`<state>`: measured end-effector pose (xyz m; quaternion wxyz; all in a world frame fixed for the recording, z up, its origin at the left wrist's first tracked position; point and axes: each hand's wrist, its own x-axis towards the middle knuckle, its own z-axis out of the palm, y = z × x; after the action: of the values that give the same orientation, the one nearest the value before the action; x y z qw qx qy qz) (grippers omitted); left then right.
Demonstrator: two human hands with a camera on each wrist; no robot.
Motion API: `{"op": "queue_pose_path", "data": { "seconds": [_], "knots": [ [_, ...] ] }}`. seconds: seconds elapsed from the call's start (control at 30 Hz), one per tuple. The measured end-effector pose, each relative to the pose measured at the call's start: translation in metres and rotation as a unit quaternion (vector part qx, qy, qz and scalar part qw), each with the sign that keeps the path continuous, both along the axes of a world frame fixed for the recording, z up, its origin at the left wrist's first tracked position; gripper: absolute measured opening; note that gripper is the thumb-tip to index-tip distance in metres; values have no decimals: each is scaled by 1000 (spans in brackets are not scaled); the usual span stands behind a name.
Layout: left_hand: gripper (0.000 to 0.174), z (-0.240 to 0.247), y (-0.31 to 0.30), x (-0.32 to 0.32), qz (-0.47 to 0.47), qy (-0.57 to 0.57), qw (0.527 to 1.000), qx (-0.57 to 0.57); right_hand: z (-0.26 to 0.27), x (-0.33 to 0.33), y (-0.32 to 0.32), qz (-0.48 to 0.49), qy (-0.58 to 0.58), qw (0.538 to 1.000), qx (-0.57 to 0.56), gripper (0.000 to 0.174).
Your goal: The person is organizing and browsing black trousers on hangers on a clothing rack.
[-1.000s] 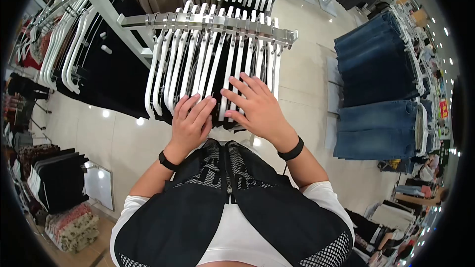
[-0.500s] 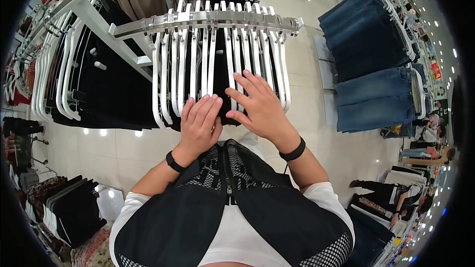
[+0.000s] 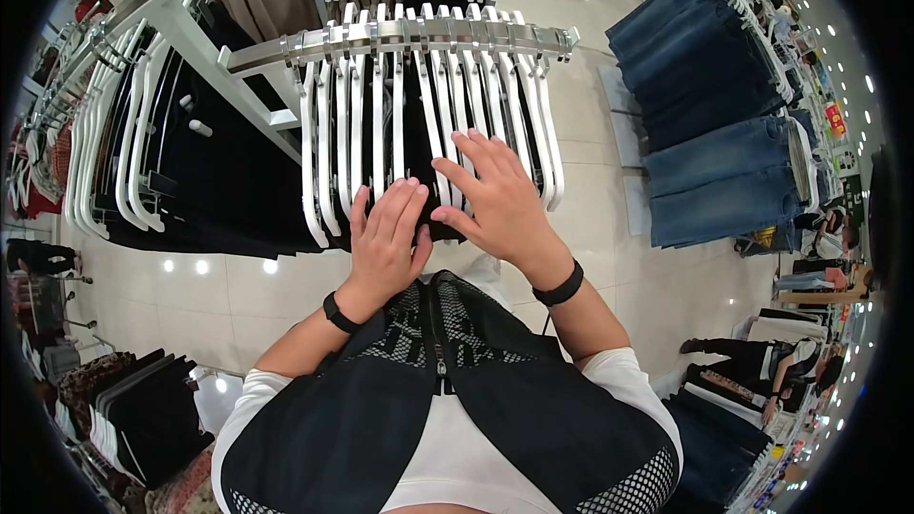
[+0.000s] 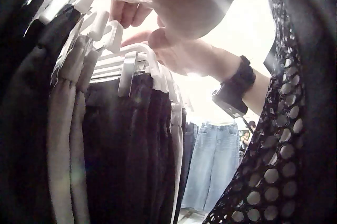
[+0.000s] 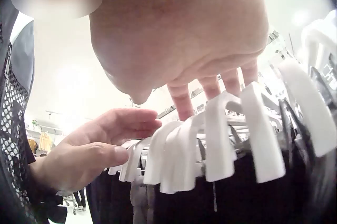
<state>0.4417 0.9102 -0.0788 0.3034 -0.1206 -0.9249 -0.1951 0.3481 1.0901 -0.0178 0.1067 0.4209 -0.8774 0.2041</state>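
Observation:
A row of white hangers (image 3: 419,124) carrying dark garments (image 4: 131,145) hangs from a steel rail (image 3: 419,35) straight ahead. My left hand (image 3: 386,228) lies with straight fingers on the near ends of the middle hangers. My right hand (image 3: 495,195) rests beside it with spread fingers on the hangers (image 5: 221,145) further right. Seen from the right wrist, the left hand (image 5: 100,145) is at the hanger ends with its fingers extended. Neither hand grips anything. Both wrists wear black bands (image 3: 560,286).
More white-hangered black clothes (image 3: 190,143) hang on a rack to the left. Blue denim garments (image 3: 724,124) fill a rack on the right. Light tiled floor (image 3: 590,171) runs between the racks. Folded stacks (image 3: 143,409) lie at lower left. People stand far right (image 3: 819,228).
Both hands stay on the hangers; the right hand's fingers have crept slightly over the hangers. The head view has shifted, so the rack sits a little lower and more centred.

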Motion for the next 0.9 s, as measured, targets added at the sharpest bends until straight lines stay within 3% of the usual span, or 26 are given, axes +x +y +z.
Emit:
{"op": "queue_pose_path", "data": {
  "seconds": [0.17,0.5,0.63,0.8,0.9],
  "knots": [
    [58,-6,-9,4,29,0,1000,-2,1,8,-14,35,-7,999,-21,63],
    [54,-8,-18,11,26,5,999,20,-5,13,-8,13,-12,1000,23,59],
    [53,-4,-20,17,34,23,999,22,-1,19,-21,27,-8,999,-15,61],
    [44,3,-29,19,91,4,996,-15,-7,19,-39,71,11,997,-5,62],
    [41,8,-31,21,97,-18,995,-12,-4,15,-27,38,26,999,17,58]
  ]
}}
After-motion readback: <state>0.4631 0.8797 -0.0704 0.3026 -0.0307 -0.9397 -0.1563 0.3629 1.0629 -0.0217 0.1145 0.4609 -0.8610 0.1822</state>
